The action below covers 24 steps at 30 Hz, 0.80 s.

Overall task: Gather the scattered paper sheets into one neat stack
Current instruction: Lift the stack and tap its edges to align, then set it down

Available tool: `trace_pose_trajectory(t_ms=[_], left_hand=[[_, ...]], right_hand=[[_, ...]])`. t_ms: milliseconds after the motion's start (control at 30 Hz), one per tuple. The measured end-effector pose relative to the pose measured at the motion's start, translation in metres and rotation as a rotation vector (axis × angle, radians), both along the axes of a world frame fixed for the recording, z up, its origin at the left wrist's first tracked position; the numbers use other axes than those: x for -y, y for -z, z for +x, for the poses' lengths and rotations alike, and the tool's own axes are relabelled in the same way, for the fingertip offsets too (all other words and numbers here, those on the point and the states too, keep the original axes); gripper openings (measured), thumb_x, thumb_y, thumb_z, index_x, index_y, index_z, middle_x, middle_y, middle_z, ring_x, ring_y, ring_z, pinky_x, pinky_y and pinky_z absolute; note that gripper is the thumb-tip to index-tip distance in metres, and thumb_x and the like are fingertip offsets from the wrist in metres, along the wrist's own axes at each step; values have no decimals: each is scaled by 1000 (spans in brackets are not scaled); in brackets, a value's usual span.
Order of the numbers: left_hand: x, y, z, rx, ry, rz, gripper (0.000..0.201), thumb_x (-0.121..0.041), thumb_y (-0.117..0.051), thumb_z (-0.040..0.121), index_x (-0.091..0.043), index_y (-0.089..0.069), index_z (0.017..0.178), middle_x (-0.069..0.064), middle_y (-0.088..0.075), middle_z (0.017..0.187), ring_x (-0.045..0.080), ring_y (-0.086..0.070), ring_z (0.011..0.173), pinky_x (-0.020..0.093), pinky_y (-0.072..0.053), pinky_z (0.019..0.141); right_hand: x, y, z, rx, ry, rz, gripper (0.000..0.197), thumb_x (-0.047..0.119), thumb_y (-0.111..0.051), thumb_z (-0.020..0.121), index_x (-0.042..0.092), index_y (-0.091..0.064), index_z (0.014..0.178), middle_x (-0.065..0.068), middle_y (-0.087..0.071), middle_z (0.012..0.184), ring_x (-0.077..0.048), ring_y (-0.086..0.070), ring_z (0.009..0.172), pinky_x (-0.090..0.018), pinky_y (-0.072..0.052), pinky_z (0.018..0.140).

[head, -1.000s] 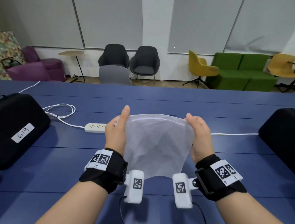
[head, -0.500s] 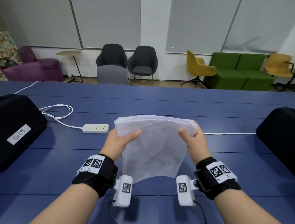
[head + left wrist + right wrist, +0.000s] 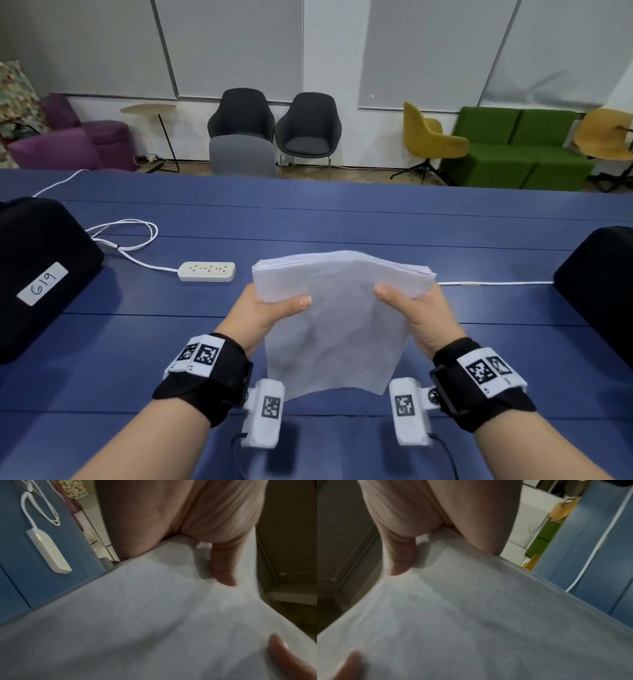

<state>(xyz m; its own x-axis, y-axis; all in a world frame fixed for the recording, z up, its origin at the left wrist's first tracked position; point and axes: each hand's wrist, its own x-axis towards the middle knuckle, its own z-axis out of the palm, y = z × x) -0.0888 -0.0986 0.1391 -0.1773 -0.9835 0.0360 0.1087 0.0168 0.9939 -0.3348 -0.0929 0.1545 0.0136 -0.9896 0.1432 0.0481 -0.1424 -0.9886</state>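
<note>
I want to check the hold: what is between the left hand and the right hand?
In the head view, only the paper stack lies between the left hand and the right hand; each grips one side of it, above the blue table.

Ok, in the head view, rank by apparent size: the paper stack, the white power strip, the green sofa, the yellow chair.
1. Paper stack, though it is nearest the camera, which inflates it.
2. Green sofa.
3. Yellow chair.
4. Power strip.

Both the left hand and right hand grip the stack.
</note>
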Motion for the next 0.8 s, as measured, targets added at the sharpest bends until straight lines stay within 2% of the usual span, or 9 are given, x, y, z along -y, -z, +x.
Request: trace_pose_trajectory(t_ms=[67, 167, 267, 333, 400, 533, 633, 700, 800], left_hand=[[0, -3, -5, -14, -62, 8, 46, -30, -80, 58, -20, -74, 103, 4, -74, 113, 22, -68, 109, 49, -47, 103], [1, -11, -1, -95, -113, -1, 41, -30, -81, 56, -18, -76, 95, 5, -76, 108, 23, -70, 104, 45, -49, 99], [-1, -11, 10, -127, -87, -31, 54, -29, -85, 53, -18, -72, 105, 7, -74, 109, 23, -68, 102, 39, -50, 92], [-3, -6, 11, -102, -35, -8, 56, -24, -82, 57, -19, -69, 112, 8, -72, 115, 24, -67, 108, 42, -49, 98], [-4, -2, 4, -21, -29, -14, 45, -22, -79, 67, -20, -70, 110, 6, -72, 117, 23, -66, 112, 48, -46, 103], [-5, -11, -5, 3, -95, -39, 28, -26, -78, 66, -25, -77, 95, 3, -76, 108, 21, -70, 105, 49, -48, 101], [-7, -19, 4, -47, -62, -107, 41, -26, -78, 63, -16, -73, 103, 7, -74, 111, 26, -68, 107, 44, -50, 96], [-8, -17, 12, -44, -51, -152, 48, -27, -83, 56, -14, -69, 100, 1, -72, 101, 20, -68, 95, 32, -53, 83], [-11, -6, 14, -17, -10, -120, 59, -30, -90, 49, -19, -70, 103, 0, -73, 104, 19, -69, 98, 28, -55, 84]], right_hand=[[-1, -6, 8, -56, -21, -35, 41, 28, -78, 66, 11, -71, 103, -19, -70, 107, -30, -67, 102, -55, -49, 96], [0, -17, 2, -21, -55, -46, 40, 18, -76, 70, 13, -68, 108, -3, -73, 106, -22, -68, 101, -42, -52, 91], [0, -16, -10, 20, -88, -15, 42, 23, -81, 61, 23, -68, 102, 2, -68, 102, -19, -63, 94, -35, -49, 85], [-1, -9, -11, 49, -107, 34, 46, 24, -80, 59, 21, -69, 104, -4, -69, 104, -23, -63, 94, -38, -47, 86], [-1, -3, -2, 55, -126, 39, 38, 17, -75, 70, 13, -69, 108, -11, -71, 107, -28, -66, 99, -42, -49, 91], [-3, -13, 7, 9, -85, 18, 21, 9, -63, 88, 22, -74, 100, -4, -74, 108, -21, -69, 102, -40, -50, 95], [-8, -27, -3, 37, -97, -48, 21, 12, -68, 81, 17, -71, 102, -5, -74, 105, -21, -68, 97, -33, -53, 86], [-12, -27, -12, 33, -112, -79, 26, 12, -71, 71, 16, -71, 97, -2, -73, 97, -18, -67, 88, -26, -52, 76], [-14, -13, -14, 13, -122, -3, 47, 23, -86, 57, 14, -71, 101, -9, -71, 103, -22, -66, 91, -32, -51, 80]])
